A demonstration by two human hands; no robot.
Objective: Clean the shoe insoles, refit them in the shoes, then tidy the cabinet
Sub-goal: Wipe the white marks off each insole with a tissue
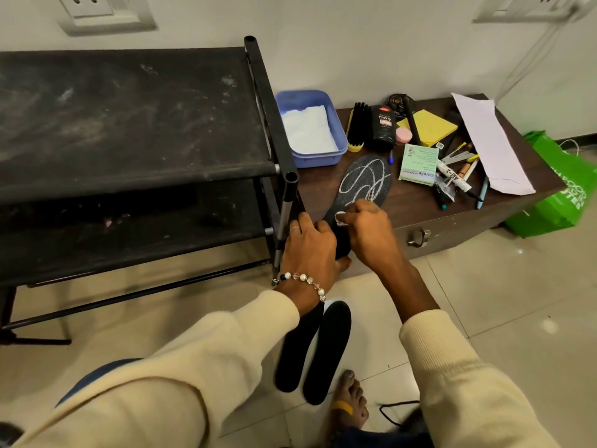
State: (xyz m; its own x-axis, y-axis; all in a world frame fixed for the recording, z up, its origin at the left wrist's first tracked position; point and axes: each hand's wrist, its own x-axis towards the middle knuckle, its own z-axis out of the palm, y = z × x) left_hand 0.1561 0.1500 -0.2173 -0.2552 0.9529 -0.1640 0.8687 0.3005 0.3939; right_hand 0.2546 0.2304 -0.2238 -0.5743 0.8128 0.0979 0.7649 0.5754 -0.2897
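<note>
A dark insole (365, 182) marked with white scribbled lines lies on the brown chest (416, 202), its heel end sticking out over the front edge. My left hand (308, 245) grips that heel end from the left. My right hand (365, 226) pinches a small white piece (340, 217) against the insole's middle. Two more black insoles (315, 350) lie side by side on the tiled floor below my wrists.
A black shoe rack (129, 124) stands at the left. On the chest sit a blue tub (336, 147) with white tissue, a shoe brush (357, 127), a black polish bottle (383, 127), yellow cloth (429, 124), pens and paper. A green bag (562, 185) sits at right. A bare foot (349, 402) rests below.
</note>
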